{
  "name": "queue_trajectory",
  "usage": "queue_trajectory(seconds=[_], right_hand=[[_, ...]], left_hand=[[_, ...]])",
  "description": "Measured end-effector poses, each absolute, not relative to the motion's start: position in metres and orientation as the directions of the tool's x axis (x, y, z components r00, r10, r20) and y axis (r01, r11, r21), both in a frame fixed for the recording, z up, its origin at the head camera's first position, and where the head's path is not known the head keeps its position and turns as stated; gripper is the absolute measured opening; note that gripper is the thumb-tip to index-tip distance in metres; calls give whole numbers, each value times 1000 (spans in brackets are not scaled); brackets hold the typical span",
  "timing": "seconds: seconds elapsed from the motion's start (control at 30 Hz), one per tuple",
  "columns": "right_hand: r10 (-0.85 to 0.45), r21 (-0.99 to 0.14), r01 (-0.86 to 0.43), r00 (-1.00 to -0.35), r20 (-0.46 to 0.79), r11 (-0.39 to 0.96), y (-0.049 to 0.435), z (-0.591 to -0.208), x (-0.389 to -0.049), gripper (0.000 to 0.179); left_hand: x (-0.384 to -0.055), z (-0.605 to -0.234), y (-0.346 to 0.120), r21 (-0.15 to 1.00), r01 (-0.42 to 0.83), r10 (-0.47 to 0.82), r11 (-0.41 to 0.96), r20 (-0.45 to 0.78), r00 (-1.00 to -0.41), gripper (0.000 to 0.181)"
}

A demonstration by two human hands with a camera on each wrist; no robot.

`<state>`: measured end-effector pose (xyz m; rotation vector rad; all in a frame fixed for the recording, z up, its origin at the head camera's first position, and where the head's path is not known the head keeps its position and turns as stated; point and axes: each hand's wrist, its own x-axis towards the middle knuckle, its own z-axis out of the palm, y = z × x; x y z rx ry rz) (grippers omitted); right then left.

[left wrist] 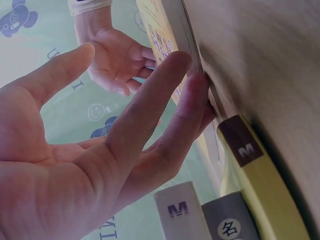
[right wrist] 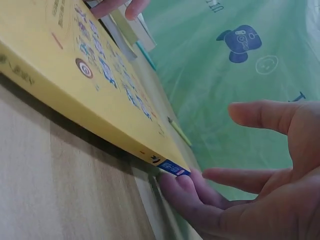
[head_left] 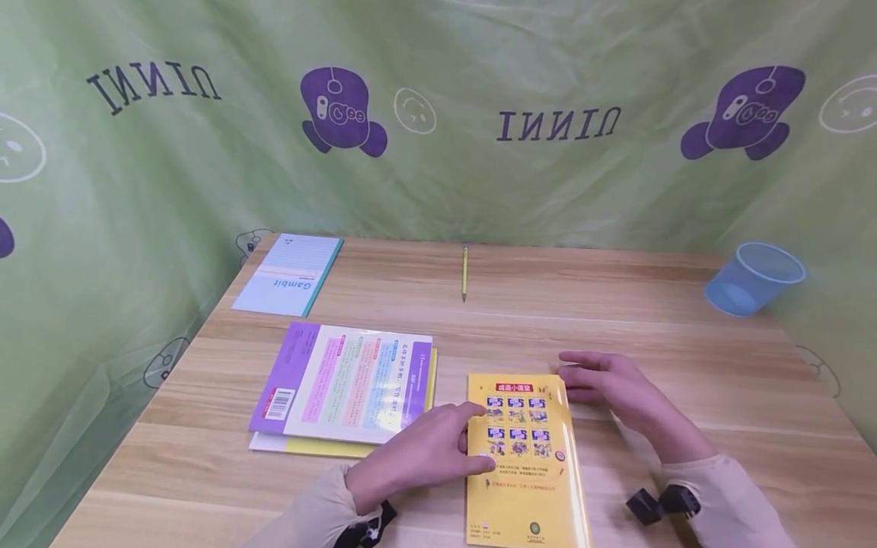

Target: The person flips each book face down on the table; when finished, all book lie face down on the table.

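A yellow book [head_left: 517,506] lies flat near the table's front edge, its cover bearing a red title label and rows of small pictures. My left hand [head_left: 426,454] is at its left side, with fingertips against the page edges in the left wrist view and the thumb apart from the fingers. On the opposite side, my right hand [head_left: 620,392] has its lower fingers [right wrist: 180,192] at the spine's far corner. Its thumb stays raised away from the cover. Neither hand is curled round the book.
Left of the yellow book, a purple-and-white book [head_left: 366,384] lies on another book with a yellow edge [head_left: 322,447]. Behind are a light blue notebook [head_left: 284,274], a pencil [head_left: 465,272] and a blue translucent cup [head_left: 750,281] at the back right. A green curtain [head_left: 438,183] hangs behind the table.
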<state>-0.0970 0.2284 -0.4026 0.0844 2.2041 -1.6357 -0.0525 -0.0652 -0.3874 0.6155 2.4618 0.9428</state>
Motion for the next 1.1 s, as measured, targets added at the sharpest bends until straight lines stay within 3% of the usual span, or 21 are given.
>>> queue_trajectory(seconds=[0.33,0.67,0.97,1.1], right_hand=[[-167,-893,202,-943,-289,402,230,-408,-95,66],[-237,-929,177,-936,-261,325,237,-414,-99,64],[-431,-962,194,-864,-260,191,245,-413,-100,69],[-457,-974,176,-861,-224,146,246,-413,-101,68]], left_hand=[[-53,-389,-65,738,198,536,645,-253,-806,75],[-55,-391,-66,738,206,545,643,-252,-800,72],[-57,-391,-66,738,206,546,642,-252,-799,70],[-58,-391,-66,745,218,555,631,-237,-798,68]])
